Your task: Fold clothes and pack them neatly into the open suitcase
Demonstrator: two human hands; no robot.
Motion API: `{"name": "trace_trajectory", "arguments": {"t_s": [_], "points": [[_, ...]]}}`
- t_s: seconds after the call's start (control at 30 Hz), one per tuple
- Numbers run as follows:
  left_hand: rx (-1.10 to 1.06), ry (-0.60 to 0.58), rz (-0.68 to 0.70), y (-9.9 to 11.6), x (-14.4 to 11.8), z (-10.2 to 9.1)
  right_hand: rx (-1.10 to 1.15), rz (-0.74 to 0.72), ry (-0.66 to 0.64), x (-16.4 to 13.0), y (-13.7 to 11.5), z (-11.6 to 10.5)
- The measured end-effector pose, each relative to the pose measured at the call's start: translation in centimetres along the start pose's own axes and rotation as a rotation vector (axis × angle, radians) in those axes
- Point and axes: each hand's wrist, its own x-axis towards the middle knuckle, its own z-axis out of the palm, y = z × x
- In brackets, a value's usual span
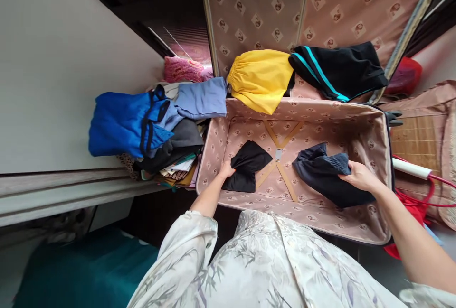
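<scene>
An open suitcase (242, 198) with a pink patterned lining lies before me. My left hand (227, 170) grips the edge of a folded black garment (249, 163) in the left half of its base. On the right, my right hand (358, 176) has its fingers closed on the gathered waistband of dark navy shorts (320, 168). Between the two garments, crossed tan straps (288, 184) meet at a buckle (278, 154). Yellow shorts (261, 78) with an elastic waist and a black garment with turquoise stripes (342, 70) rest at the hinge side, against the raised lid (263, 14).
Left of the suitcase rises a tall pile of clothes, with a bright blue garment (119, 123) and a light blue one (203, 97) on top. A white wall (71, 51) stands beside it. Red and white tubing (413, 168) and a woven mat (415, 142) are at the right.
</scene>
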Motion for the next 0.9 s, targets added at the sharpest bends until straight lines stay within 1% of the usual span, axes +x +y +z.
{"name": "trace_trajectory", "arguments": {"t_s": [0.07, 0.1, 0.13, 0.17, 0.2, 0.23, 0.27, 0.3, 0.37, 0.4, 0.43, 0.47, 0.57, 0.63, 0.7, 0.8, 0.83, 0.9], "points": [[0.05, 0.025, -0.041, -1.0, -0.5, -1.2, 0.017, 0.019, 0.005, -0.2, 0.1, 0.0], [0.091, 0.053, -0.038, -1.0, -1.0, -1.3, 0.025, 0.026, 0.01, -0.3, -0.1, 0.1], [0.145, 0.086, -0.004, -0.9, -1.5, -1.0, 0.033, 0.028, 0.015, -0.3, -0.3, 0.3], [0.207, 0.115, 0.059, -0.5, -2.0, -0.6, 0.043, 0.027, 0.021, -0.4, -0.5, 0.5], [0.267, 0.126, 0.14, -0.1, -2.5, 0.1, 0.054, 0.024, 0.026, -0.4, -0.9, 0.7], [0.316, 0.111, 0.221, 0.4, -3.0, 0.8, 0.068, 0.02, 0.029, -0.5, -1.2, 0.8], [0.346, 0.063, 0.289, 0.8, -3.3, 1.5, 0.084, 0.017, 0.031, -0.5, -1.6, 0.9], [0.353, -0.014, 0.334, 1.1, -3.6, 2.2, 0.1, 0.017, 0.033, -0.6, -2.1, 0.9], [0.347, -0.165, 0.37, 1.5, -3.7, 3.3, 0.117, 0.031, 0.039, -0.7, -2.9, 0.7], [0.339, -0.219, 0.376, 1.7, -3.5, 3.7, 0.118, 0.042, 0.045, -0.8, -3.2, 0.6], [0.327, -0.249, 0.377, 1.9, -3.2, 4.1, 0.114, 0.055, 0.054, -0.9, -3.5, 0.5], [0.309, -0.254, 0.366, 2.2, -2.7, 4.3, 0.11, 0.068, 0.061, -1.0, -3.7, 0.5], [0.215, -0.186, 0.246, 3.6, -0.8, 4.2, 0.131, 0.096, 0.079, -1.4, -4.0, 0.7], [0.134, -0.126, 0.162, 4.6, 0.7, 3.4, 0.154, 0.104, 0.093, -1.7, -4.1, 0.9], [0.076, -0.076, 0.14, 5.0, 1.9, 2.4, 0.151, 0.113, 0.119, -2.0, -4.3, 1.1], [0.102, -0.057, 0.187, 4.2, 2.3, 1.4, 0.1, 0.154, 0.172, -2.4, -4.9, 0.8], [0.142, -0.072, 0.205, 3.6, 2.0, 1.4, 0.085, 0.17, 0.193, -2.5, -5.3, 0.7], [0.236, -0.132, 0.23, 2.5, 0.8, 2.2, 0.081, 0.205, 0.241, -2.5, -6.1, 0.3]]}}
